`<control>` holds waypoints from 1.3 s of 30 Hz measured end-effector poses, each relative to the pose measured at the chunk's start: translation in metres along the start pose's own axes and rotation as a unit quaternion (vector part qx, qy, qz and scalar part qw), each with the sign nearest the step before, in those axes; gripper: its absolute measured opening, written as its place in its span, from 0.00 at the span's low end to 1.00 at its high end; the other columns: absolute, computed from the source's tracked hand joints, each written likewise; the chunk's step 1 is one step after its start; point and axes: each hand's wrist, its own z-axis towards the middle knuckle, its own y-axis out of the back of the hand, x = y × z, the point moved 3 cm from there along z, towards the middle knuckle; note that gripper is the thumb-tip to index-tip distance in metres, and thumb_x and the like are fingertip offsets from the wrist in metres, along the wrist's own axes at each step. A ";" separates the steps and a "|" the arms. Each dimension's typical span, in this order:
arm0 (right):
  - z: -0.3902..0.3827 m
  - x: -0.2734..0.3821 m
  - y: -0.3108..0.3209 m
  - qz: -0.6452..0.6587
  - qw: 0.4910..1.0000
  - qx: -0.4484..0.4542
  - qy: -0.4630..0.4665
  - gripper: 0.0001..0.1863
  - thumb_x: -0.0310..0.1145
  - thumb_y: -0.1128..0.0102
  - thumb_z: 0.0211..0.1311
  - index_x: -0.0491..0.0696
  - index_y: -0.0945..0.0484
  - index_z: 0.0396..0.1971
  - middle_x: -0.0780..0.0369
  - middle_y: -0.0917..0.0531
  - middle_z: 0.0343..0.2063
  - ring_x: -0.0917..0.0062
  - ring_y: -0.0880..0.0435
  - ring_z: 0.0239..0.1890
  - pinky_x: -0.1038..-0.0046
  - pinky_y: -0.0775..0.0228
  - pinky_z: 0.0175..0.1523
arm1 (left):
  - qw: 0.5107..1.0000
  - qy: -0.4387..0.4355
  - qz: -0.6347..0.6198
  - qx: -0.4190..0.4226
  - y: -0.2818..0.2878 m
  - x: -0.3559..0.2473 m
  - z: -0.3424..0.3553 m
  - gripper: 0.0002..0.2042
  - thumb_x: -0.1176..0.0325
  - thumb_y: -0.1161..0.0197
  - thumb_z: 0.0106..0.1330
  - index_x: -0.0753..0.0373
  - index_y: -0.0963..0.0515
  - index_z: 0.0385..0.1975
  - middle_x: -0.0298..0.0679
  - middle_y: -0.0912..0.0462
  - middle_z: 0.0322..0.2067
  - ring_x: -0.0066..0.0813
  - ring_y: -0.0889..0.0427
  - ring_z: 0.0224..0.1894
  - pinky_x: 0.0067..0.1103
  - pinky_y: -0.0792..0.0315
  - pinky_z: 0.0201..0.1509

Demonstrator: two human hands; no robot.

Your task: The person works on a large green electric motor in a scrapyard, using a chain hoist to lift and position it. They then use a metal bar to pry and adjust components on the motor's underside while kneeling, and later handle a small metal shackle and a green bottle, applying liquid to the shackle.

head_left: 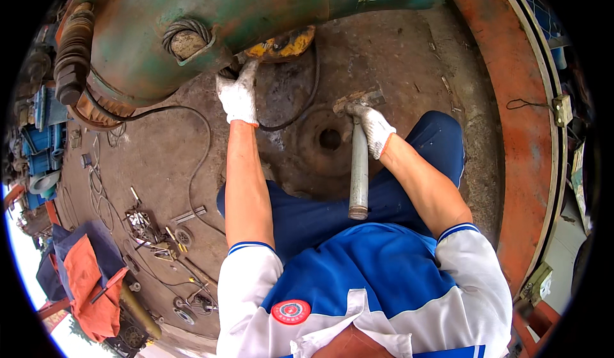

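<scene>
My left hand, in a white glove, is closed at the underside of a large green curved pipe. Its fingers grip what looks like a dark wire rope, partly hidden by the glove, beside a worn yellow crane hook block. A thicker wire rope loop circles a stub on the pipe. My right hand, gloved too, is wrapped round a hammer close to its rusty head. The hammer's grey tubular handle points down toward my lap.
Between my knees lies a round metal disc with a centre hole. A black cable winds across the floor. Loose tools and coiled leads lie at left, near an orange cloth. A rusty orange steel rim curves along the right.
</scene>
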 end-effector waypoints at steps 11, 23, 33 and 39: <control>-0.023 0.044 0.046 0.032 0.998 0.044 -0.011 0.11 0.36 0.32 0.65 0.44 0.20 0.36 0.60 0.24 0.22 0.69 0.22 0.18 0.64 0.20 0.23 | 0.979 0.191 -0.019 0.069 -0.011 0.007 0.013 0.07 0.72 0.33 0.64 0.66 0.17 0.40 0.36 0.17 0.28 0.23 0.25 0.24 0.21 0.31 0.26; -0.040 0.014 0.033 -0.018 0.999 0.045 -0.019 0.13 0.37 0.32 0.66 0.42 0.22 0.33 0.59 0.23 0.22 0.67 0.21 0.18 0.64 0.20 0.23 | 0.962 0.168 0.073 0.202 -0.021 -0.006 0.024 0.09 0.71 0.31 0.65 0.69 0.14 0.40 0.41 0.12 0.33 0.29 0.16 0.32 0.26 0.22 0.38; -0.208 0.097 -0.161 -0.329 0.905 0.071 0.260 0.15 0.31 0.31 0.63 0.45 0.22 0.46 0.65 0.21 0.27 0.82 0.21 0.24 0.78 0.28 0.30 | 0.990 0.053 0.082 0.100 -0.027 0.001 0.024 0.14 0.65 0.27 0.63 0.69 0.15 0.43 0.41 0.11 0.35 0.34 0.13 0.36 0.31 0.23 0.42; -0.264 0.141 -0.312 -0.414 0.807 0.094 0.410 0.23 0.41 0.31 0.65 0.44 0.22 0.54 0.63 0.18 0.31 0.80 0.19 0.27 0.76 0.24 0.29 | 0.969 0.062 0.214 0.101 -0.006 0.001 0.021 0.25 0.47 0.34 0.65 0.65 0.16 0.49 0.56 0.14 0.49 0.55 0.17 0.54 0.38 0.24 0.56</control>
